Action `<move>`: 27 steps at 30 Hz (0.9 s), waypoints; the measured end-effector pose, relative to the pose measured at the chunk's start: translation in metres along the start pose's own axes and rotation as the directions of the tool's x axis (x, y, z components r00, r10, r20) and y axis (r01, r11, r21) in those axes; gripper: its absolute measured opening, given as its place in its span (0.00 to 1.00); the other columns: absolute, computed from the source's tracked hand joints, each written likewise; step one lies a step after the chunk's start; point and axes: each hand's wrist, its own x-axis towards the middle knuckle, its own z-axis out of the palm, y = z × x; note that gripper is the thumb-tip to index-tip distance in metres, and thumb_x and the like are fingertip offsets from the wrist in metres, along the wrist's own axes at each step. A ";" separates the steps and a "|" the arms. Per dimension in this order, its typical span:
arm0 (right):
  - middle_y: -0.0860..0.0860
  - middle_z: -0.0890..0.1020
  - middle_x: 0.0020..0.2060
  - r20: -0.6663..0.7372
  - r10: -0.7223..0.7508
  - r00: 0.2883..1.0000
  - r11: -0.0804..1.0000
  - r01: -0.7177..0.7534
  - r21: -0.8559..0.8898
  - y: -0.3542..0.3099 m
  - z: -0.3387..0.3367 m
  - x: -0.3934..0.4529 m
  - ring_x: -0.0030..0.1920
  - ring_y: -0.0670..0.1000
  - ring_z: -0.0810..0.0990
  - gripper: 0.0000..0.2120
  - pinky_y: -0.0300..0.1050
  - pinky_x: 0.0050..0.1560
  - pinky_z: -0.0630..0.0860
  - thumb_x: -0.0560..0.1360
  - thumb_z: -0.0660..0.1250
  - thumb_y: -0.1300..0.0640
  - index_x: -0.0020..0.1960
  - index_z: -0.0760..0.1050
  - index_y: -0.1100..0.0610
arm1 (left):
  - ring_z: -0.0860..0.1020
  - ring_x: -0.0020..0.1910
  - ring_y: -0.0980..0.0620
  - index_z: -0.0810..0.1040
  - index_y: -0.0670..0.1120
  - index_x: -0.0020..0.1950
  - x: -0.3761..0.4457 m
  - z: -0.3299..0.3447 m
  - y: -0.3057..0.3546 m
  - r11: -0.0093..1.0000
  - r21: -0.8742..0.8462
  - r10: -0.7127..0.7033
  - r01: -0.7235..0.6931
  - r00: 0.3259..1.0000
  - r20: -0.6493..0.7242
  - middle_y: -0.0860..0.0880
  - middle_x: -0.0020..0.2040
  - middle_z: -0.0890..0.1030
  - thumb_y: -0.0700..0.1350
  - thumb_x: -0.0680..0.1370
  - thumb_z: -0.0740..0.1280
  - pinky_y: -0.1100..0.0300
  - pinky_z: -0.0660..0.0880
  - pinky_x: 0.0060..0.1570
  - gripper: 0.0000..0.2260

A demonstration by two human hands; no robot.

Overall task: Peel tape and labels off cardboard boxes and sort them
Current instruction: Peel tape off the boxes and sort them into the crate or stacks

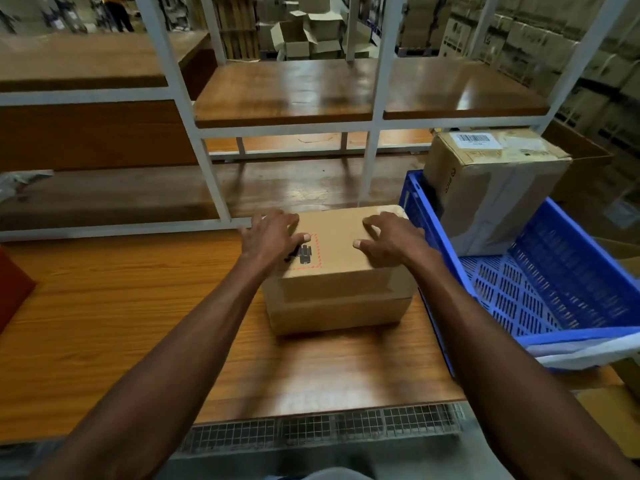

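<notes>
1. At a warehouse bench, a person sets both hands on a small cardboard box [337, 268] that sits on the wooden worktable [104, 323], just beside a blue plastic crate [561, 292].
2. The left hand [272, 237] lies over the box's top left corner, fingers bent over the far edge and thumb laid on the lid next to a printed mark in a red dashed frame [306, 252]; it appears to grasp the box, not any tape.
3. The right hand [388, 240] rests on the top right part with fingers spread and lightly curled, pressing down and closed round nothing.
4. The step in hand looks like steadying or turning the box to find a tape end. It is best done by holding the box down with one hand and lifting a tape corner with a fingernail of the other, then pulling low and slow so the cardboard skin does not tear.
5. A second, larger box [491, 188] with a barcode label [479, 140] stands tilted in the crate, awaiting its turn.
6. Motion blur softens the scene. Whether clear tape runs along the small box's lid cannot be made out; its far side and underside are hidden, and the printed mark is partly covered by the left thumb.
7. The crate's right end and a white sheet [588, 351] over its near rim are cut off at the frame edge.
</notes>
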 end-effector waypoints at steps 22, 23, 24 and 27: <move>0.56 0.62 0.80 0.058 -0.003 0.998 0.983 0.014 -0.184 -0.016 0.001 0.012 0.77 0.66 0.63 0.34 0.70 0.75 0.60 0.80 0.60 0.32 0.82 0.59 0.44 | 0.58 0.78 0.35 0.60 0.58 0.80 -0.047 0.022 0.057 0.976 0.203 0.045 -0.077 0.987 0.156 0.47 0.80 0.62 0.71 0.80 0.54 0.36 0.62 0.69 0.32; 0.56 0.58 0.82 0.061 0.010 0.998 0.982 0.002 -0.191 -0.015 0.006 0.012 0.80 0.68 0.58 0.34 0.71 0.76 0.55 0.81 0.58 0.32 0.83 0.56 0.42 | 0.57 0.79 0.35 0.59 0.60 0.80 -0.048 0.022 0.053 0.979 0.189 0.051 -0.079 0.987 0.151 0.48 0.81 0.61 0.72 0.79 0.53 0.36 0.61 0.69 0.32; 0.55 0.55 0.83 0.061 0.026 0.998 0.982 -0.014 -0.186 -0.014 0.011 0.011 0.81 0.69 0.53 0.34 0.72 0.77 0.52 0.81 0.57 0.32 0.83 0.54 0.41 | 0.55 0.79 0.35 0.58 0.61 0.81 -0.048 0.022 0.049 0.980 0.181 0.059 -0.087 0.986 0.158 0.49 0.82 0.59 0.73 0.79 0.53 0.36 0.60 0.70 0.33; 0.55 0.53 0.83 0.020 0.027 0.999 0.989 -0.024 -0.149 -0.015 0.024 0.000 0.81 0.71 0.48 0.30 0.72 0.76 0.53 0.83 0.55 0.35 0.82 0.55 0.42 | 0.51 0.81 0.36 0.55 0.62 0.82 -0.047 0.021 0.043 0.979 0.177 0.061 -0.096 0.979 0.192 0.50 0.84 0.55 0.74 0.78 0.52 0.34 0.56 0.72 0.34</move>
